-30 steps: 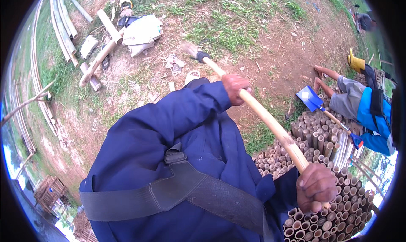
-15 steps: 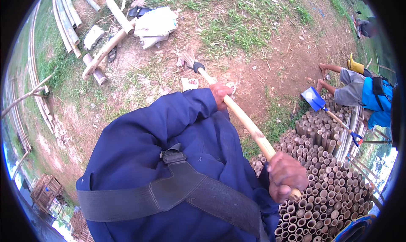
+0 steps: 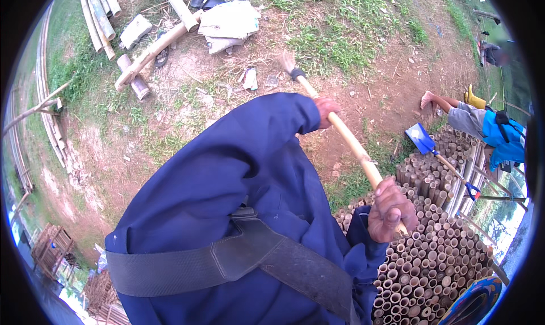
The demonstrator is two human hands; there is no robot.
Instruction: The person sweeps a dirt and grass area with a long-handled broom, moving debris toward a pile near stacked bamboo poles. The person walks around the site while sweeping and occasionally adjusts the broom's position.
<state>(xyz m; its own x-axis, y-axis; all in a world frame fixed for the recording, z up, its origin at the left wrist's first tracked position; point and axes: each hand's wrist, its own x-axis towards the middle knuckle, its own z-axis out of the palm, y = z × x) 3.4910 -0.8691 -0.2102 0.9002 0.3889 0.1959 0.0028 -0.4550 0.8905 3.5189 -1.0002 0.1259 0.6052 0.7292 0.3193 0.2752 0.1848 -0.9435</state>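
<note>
Head view: left hand (image 3: 327, 110) and right hand (image 3: 392, 210) clasp a long-handled broom (image 3: 354, 146). Its bristles (image 3: 288, 60) have swung rightward, apparently mid-stroke.

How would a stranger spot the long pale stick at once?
Find the dark blue jacket filling the middle. Just right of it, the left hand and right hand hold a slanting pale stick. Its black band and frayed tip set it apart from the blue shovel.
</note>
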